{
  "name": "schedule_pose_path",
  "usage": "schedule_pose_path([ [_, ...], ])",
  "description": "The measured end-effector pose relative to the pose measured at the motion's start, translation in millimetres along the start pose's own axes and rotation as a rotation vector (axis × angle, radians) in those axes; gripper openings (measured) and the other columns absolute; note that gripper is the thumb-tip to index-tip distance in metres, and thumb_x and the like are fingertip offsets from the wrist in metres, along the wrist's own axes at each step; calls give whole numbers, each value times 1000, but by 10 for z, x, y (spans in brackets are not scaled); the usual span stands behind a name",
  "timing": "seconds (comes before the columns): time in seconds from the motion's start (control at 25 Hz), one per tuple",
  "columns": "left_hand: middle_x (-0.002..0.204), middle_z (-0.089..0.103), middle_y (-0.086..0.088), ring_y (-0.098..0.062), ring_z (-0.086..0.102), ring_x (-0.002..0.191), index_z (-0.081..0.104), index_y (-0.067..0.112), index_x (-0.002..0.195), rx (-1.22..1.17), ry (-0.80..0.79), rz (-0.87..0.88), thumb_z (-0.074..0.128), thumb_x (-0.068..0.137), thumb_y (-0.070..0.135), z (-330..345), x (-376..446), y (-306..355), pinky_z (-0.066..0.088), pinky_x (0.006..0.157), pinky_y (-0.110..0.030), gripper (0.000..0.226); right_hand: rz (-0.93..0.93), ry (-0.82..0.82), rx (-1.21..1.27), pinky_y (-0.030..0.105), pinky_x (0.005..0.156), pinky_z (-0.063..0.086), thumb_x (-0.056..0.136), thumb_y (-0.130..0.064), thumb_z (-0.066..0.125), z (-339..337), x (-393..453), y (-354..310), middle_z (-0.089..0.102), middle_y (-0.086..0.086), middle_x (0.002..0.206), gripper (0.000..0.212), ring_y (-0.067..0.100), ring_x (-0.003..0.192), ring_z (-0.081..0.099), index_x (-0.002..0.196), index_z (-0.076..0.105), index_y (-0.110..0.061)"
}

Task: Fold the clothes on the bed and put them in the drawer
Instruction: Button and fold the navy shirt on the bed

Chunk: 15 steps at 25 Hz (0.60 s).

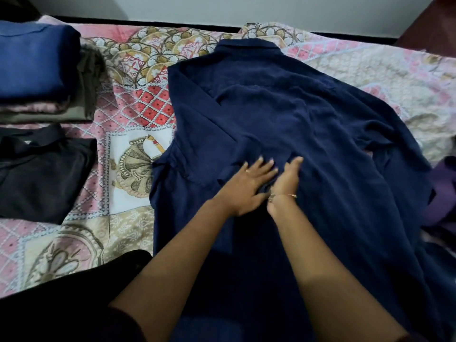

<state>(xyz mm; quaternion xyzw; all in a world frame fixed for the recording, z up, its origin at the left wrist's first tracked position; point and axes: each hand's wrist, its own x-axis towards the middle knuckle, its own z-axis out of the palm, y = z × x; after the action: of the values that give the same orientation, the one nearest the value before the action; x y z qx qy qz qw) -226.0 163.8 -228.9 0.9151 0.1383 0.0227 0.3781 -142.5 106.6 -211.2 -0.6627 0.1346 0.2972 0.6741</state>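
Shirt, navy and long-sleeved, lies spread back-up across the middle of the bed, collar at the far edge, hem toward the person. Its left side looks already turned in over the back, with a diagonal crease; the right side still fans out wide and rumpled. Both hands sit at the shirt's middle: the left hand flat, fingers spread, pressing the cloth; the right hand on edge beside it, fingers fairly straight, gripping nothing that shows. The step looks like smoothing before the next fold. To do it well, sweep outward from the centre to flatten the creases, then bring the right side in to match the left. At the bed's left lie a folded stack topped in blue and a folded black garment; purple cloth is bunched at the right edge.
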Motion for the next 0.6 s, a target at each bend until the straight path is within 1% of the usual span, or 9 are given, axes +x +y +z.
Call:
schedule_pose_path([
  [0.04, 154, 23, -6, -17, 13, 144, 32, 9, 144, -36, -56, -61, 44, 91, 43, 39, -50, 17, 10, 119, -37, 64, 100, 109, 150, 30, 85, 43, 99, -49, 23, -86, 51, -82, 60, 6, 110, 53, 18, 95, 56, 113, 58, -12],
  [0.08, 152, 30, -5, -15, 21, 142, 38, 10, 142, -99, 34, -91, 47, 88, 50, 43, -121, 11, 15, 118, -32, 68, 103, 196, 97, 31, 81, 44, 98, -48, 26, -154, 87, -135, 59, 9, 104, 49, 20, 91, 56, 109, 58, -13],
  [0.12, 146, 41, -5, -17, 33, 137, 46, 8, 137, -124, 248, -98, 48, 86, 51, 0, -197, 9, 22, 114, -27, 66, 21, 287, -65, 32, 80, 43, 98, -44, 31, -190, 98, -149, 59, 10, 103, 42, 23, 91, 57, 105, 58, -13],
  [0.2, 123, 59, -11, -29, 53, 115, 60, 5, 118, 23, 682, -132, 50, 87, 39, -125, -312, -138, 34, 99, -27, 47, -385, 435, -562, 32, 85, 35, 94, -29, 45, -234, 5, -87, 59, 13, 109, 29, 30, 101, 52, 108, 59, -8],
  [0.28, 110, 60, -16, -35, 55, 101, 61, 3, 111, 162, 870, -328, 54, 85, 27, -316, -431, -352, 38, 91, -34, 37, -883, 317, -746, 30, 81, 32, 82, -14, 53, -135, -198, 89, 60, 17, 99, 22, 35, 91, 53, 97, 65, -4],
  [0.32, 111, 57, -19, -37, 53, 103, 59, 1, 113, 172, 899, -477, 57, 83, 23, -394, -532, -434, 39, 90, -38, 37, -979, 147, -751, 32, 79, 36, 78, -9, 52, -33, -310, 208, 60, 18, 92, 19, 36, 84, 55, 89, 67, -3],
  [0.36, 115, 55, -20, -38, 51, 107, 57, 0, 117, 151, 902, -639, 59, 82, 20, -455, -655, -483, 38, 91, -41, 40, -946, -49, -738, 34, 77, 41, 78, -5, 52, 85, -407, 326, 62, 17, 87, 17, 35, 81, 57, 84, 67, -3],
  [0.48, 120, 56, -19, -35, 52, 109, 52, 1, 123, 63, 840, -977, 61, 85, 17, -510, -1062, -613, 39, 88, -40, 43, -410, -505, -853, 41, 80, 51, 87, -13, 54, 480, -678, 638, 63, 11, 77, 16, 32, 77, 59, 76, 65, -11],
  [0.6, 101, 67, -16, -30, 63, 93, 61, 5, 113, -285, 683, -978, 65, 86, 21, -497, -1325, -684, 50, 80, -36, 32, -169, -597, -907, 40, 67, 48, 91, -35, 54, 852, -848, 794, 52, 9, 63, 42, 26, 65, 49, 55, 46, -15],
])
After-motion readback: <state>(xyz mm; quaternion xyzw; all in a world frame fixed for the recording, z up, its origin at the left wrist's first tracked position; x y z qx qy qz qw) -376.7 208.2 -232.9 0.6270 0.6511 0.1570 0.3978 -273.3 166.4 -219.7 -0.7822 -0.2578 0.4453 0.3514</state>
